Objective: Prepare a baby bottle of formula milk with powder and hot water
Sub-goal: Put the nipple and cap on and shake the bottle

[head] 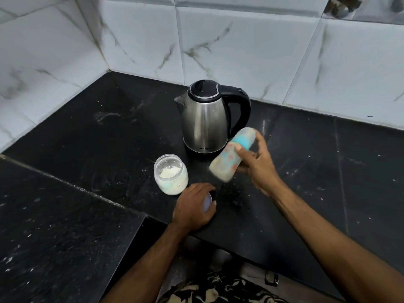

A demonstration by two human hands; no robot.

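My right hand (256,164) grips a baby bottle (229,159) with a blue collar and a patterned body. The bottle is tilted, blurred, and held above the black counter just right of the kettle. An open clear jar (171,177) with white formula powder in it stands on the counter to the left. Beside the jar, my left hand (193,207) rests on the counter, closed over a pale round lid (207,203). A steel electric kettle (205,119) with a black lid and handle stands behind, its lid down.
The black stone counter (109,138) runs into a corner of white marble-look wall tiles (240,44). Its front edge steps back near my left wrist. A lower black surface (54,226) lies at the left.
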